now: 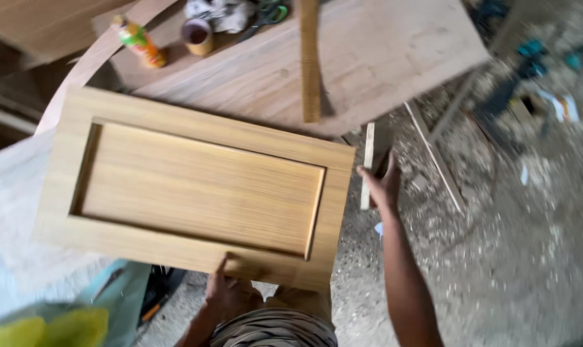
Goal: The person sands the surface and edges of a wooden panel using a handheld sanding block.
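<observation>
In the head view, the left hand [229, 294] takes the wooden cabinet door [195, 189] at its near long edge: the thumb lies on top of the frame and the fingers are tucked underneath, so this grip is closed on the door. The door spreads away from that hand, up and to both sides, and lies roughly flat, slightly skewed. Its far corner overlaps the edge of the table [368, 58], while its near edge hangs out past the table toward the person.

The right hand [382, 186] is just off the door's right short edge, close beside it. Whether the fingertips touch that edge cannot be told. The fingers are curled close around a narrow, pale wooden strip [368, 166] that stands nearly upright just past the hand; the grip looks narrow, though motion blur leaves it uncertain whether it truly holds the strip.

The door is light, yellowish wood with straight grain running along its length. It has a broad flat frame around a raised rectangular centre panel, set off by a shadowed groove.

Beyond the left hand, on the far side of the table, stand an orange bottle [139, 42] and a small cup [198, 36]. A long wooden slat [310, 61] lies across the table above the right hand. The floor [510, 257] to the right is strewn with sawdust.
</observation>
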